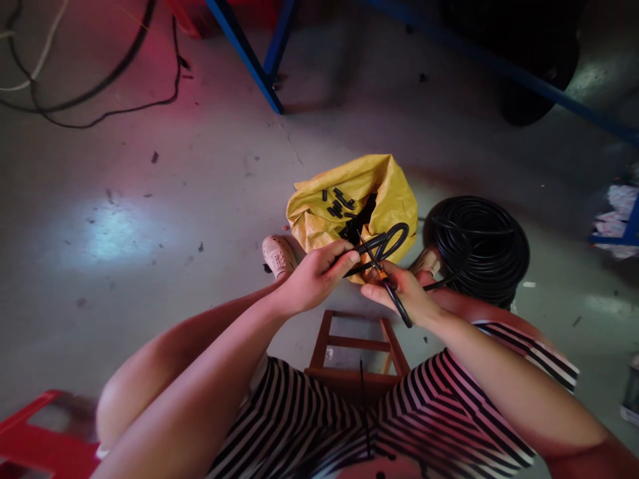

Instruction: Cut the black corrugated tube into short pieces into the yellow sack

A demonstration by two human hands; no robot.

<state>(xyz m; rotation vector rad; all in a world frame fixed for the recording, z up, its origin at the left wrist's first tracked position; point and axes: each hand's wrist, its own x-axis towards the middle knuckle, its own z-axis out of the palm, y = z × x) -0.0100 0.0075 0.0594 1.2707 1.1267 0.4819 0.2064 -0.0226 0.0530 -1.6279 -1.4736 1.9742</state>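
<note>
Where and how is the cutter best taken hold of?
Probably by its handles, coming from the near right: they extend that way, while the slim blades point the opposite way, toward the sack, close to the tube.

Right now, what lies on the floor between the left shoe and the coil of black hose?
The yellow bag, then the right shoe, close to the coil; this shows in the head view.

left fingers [337, 249]: gripping black tubing [382, 238] | right fingers [378, 294]: holding scissors [398, 303] | yellow bag [399, 193]: short black pieces [337, 208] inside
</note>
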